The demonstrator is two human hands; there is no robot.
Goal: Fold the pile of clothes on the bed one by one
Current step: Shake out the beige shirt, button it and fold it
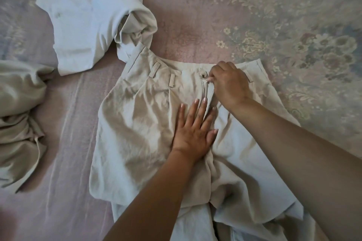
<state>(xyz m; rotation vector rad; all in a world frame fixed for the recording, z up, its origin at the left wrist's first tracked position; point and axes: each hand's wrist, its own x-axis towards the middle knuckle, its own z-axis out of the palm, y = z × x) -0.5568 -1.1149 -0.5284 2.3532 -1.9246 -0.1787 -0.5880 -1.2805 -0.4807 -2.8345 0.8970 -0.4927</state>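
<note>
Your right hand (228,82) pinches the zipper pull (208,80) just under the waistband button (203,74), while your left hand (193,133) lies flat, fingers straight, pressing the fly area of the beige trousers (137,123). You seem to be closing the fly before folding; next, draw the pull steadily and keep the cloth taut. The trousers lie spread, wrinkled, mid-bed (195,15), with white garments (82,25) still unfolded beyond.

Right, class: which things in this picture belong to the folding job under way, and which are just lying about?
In the job:
- beige trousers, spread flat
- left hand, pressing on them
- right hand, pinching at the zip

Lying about:
- white garment
- crumpled beige garment
- floral bedspread underneath
</note>
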